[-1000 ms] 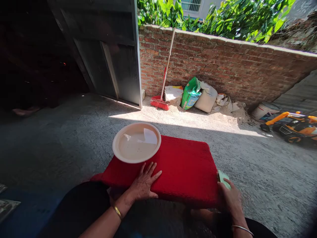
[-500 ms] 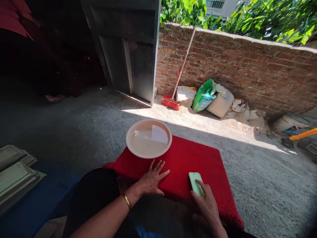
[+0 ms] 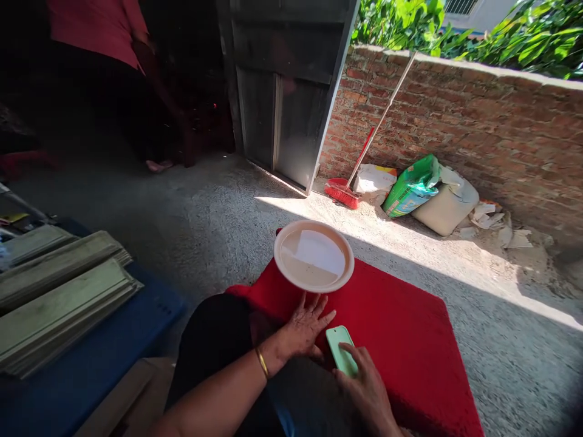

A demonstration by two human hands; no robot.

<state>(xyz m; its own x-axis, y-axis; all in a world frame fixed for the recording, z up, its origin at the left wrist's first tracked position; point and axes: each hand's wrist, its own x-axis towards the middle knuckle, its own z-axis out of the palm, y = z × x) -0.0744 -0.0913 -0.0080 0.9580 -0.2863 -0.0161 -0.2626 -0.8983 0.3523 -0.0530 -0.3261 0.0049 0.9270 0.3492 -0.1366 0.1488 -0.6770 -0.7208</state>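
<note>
A red padded mat lies on the concrete floor in front of me. On its far left corner sits a shallow pale basin with water in it. My left hand rests flat on the mat, fingers spread, just below the basin. My right hand holds a pale green flat block pressed on the mat, close beside my left hand.
Stacks of green leaf strips lie on a blue surface at left. Another person in a red top stands in the dark doorway. A red broom and sacks lean on the brick wall.
My right hand has slid the green block leftward across the mat toward my left hand. My view has turned left, bringing the leaf stacks and the other person into sight.
</note>
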